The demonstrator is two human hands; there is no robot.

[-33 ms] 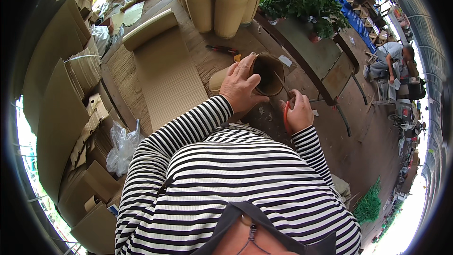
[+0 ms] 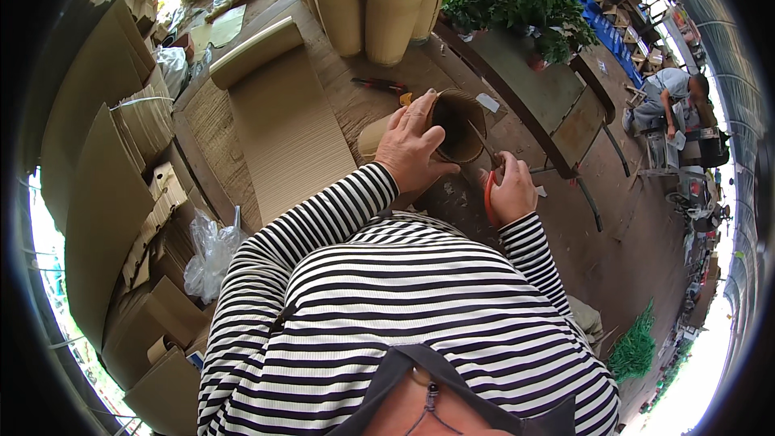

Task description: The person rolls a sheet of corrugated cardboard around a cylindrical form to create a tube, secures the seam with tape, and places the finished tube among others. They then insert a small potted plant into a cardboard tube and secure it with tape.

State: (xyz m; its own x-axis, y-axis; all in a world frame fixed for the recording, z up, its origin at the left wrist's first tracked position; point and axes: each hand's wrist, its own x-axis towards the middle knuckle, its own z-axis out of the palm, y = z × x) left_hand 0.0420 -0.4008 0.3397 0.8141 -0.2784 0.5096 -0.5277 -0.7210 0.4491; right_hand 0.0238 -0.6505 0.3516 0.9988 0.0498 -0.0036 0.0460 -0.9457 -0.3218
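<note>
A corrugated cardboard tube (image 2: 462,106) lies on its side on the table, its open end turned to the right. My left hand (image 2: 413,145) is wrapped over the near side of it, thumb by the rim and fingers over the top. In my right hand (image 2: 512,194) is a pair of scissors (image 2: 489,200) with red handles; the blades reach to the tube's opening, and the fingers partly cover them. Beyond the tube lies a red-and-black hand tool (image 2: 379,83), with a small yellow piece (image 2: 406,99) by my left fingers.
A partly unrolled corrugated cardboard sheet (image 2: 282,121) lies at left. Several upright cardboard tubes (image 2: 395,16) stand at the back, beside green foliage (image 2: 517,0). Flat cardboard (image 2: 97,218) and a clear plastic bag (image 2: 211,254) are at left. A metal-legged frame (image 2: 557,113) stands at right; a person (image 2: 670,101) sits farther off.
</note>
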